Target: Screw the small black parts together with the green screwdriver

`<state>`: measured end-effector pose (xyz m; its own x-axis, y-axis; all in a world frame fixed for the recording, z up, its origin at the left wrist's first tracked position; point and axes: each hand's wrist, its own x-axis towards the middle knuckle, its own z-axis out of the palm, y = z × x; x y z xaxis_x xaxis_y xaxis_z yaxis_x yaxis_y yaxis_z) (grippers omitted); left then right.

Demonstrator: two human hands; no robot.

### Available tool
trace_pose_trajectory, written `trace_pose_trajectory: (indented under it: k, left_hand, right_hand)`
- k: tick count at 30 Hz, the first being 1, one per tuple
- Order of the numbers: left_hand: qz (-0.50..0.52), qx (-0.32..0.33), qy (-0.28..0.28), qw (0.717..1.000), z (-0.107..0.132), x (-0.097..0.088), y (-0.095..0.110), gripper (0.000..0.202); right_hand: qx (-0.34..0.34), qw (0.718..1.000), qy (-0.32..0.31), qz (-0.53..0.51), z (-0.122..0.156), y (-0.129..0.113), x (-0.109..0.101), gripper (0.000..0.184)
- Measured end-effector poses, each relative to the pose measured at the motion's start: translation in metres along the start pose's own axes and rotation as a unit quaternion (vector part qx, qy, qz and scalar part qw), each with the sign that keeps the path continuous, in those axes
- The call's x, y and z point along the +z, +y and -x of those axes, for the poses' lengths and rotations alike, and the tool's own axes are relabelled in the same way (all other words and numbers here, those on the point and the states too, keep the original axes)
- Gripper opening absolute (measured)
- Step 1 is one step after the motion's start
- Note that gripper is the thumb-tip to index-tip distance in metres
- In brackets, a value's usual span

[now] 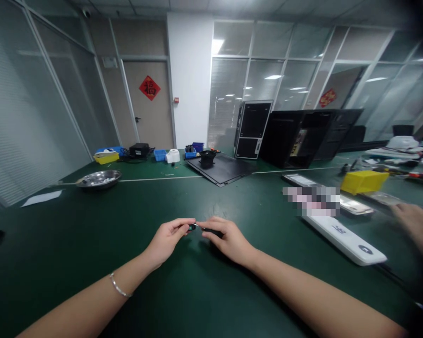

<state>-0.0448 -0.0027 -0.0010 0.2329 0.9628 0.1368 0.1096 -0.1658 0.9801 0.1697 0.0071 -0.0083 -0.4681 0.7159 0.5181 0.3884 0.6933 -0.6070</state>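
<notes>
My left hand [167, 239] pinches a small dark round part [191, 227] with a greenish patch between thumb and fingers. A silver bracelet [119, 285] circles that wrist. Facing it, my right hand [229, 238] is closed on a slim tool with a black handle [213, 232]. The tool's bright metal tip [196, 226] points left and meets or nearly meets the small part; contact is too small to tell. Both hands are low over the green tabletop [134, 211], close together.
To the right lie a long white device [348, 237] with a cable, flat metallic units [356, 205] and a yellow bin [364, 181]. Another person's blurred hand [418, 225] is at far right. A metal bowl [99, 180], black panel [222, 169] and computer cases [254, 129] stand farther back.
</notes>
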Motion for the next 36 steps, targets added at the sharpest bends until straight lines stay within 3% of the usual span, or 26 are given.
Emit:
trace_pose_trajectory:
  k: [5, 18, 29, 36]
  left_hand:
    - [0.033, -0.004, -0.011, 0.999, -0.0029, -0.0021, -0.0056, 0.037]
    - [-0.037, 0.032, -0.004, 0.999, -0.0013, -0.0043, -0.0102, 0.024]
    - [-0.014, 0.025, -0.003, 1.0, -0.0031, -0.0062, -0.0065, 0.026]
    - [-0.064, 0.045, 0.019, 0.997, 0.0022, -0.0034, -0.0019, 0.021]
  right_hand:
    - [-0.001, 1.0, 0.006, 0.004, 0.0012, 0.0027, 0.0001, 0.03]
    - [-0.014, 1.0, -0.019, 0.011, 0.0001, 0.0037, 0.0043, 0.027]
    - [-0.03, 0.999, -0.014, -0.025, -0.0011, 0.0069, 0.0052, 0.028]
    - [-0.03, 0.999, -0.008, -0.013, -0.0008, 0.0073, 0.0071, 0.027]
